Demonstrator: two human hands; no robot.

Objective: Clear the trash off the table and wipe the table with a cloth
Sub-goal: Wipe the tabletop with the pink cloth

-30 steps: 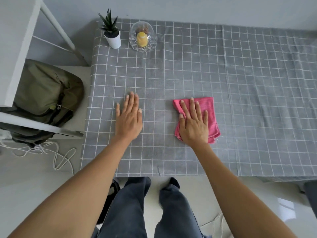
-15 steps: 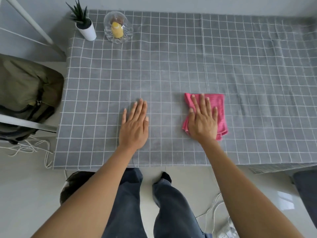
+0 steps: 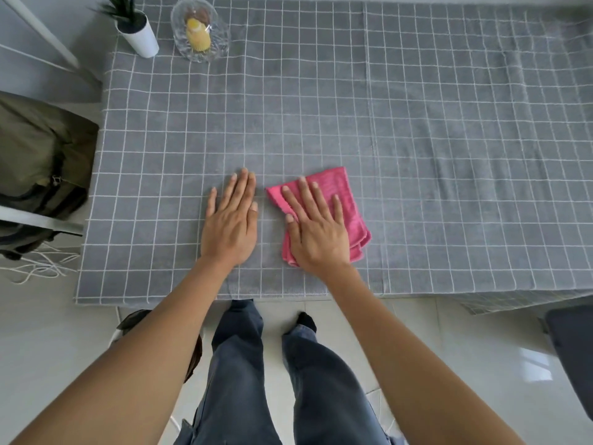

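- While no trash shows on the grey checked tablecloth-covered table (image 3: 417, 123), we judge clearing done and wiping underway.
- Our right hand (image 3: 316, 232) presses flat, fingers spread, on the folded pink cloth (image 3: 348, 200) near the table's near edge.
- Our left hand (image 3: 231, 220) rests flat just left of it, fingers together.
- Far and right stretches look left to wipe.

Layout relative to the cloth (image 3: 333, 200) on the table (image 3: 417, 123)

The cloth lies on the table near its front edge, under the flat right hand (image 3: 316, 232). The left hand (image 3: 231, 226) rests flat on the table just left of the cloth, apart from it. Far behind and left of the cloth, at the table's back-left corner, stand two items — a potted plant (image 3: 136, 30) and, to its right, a glass dish (image 3: 199, 30) holding a small object (image 3: 198, 36). Off the table, well left of the cloth, sits a bag (image 3: 38, 162).
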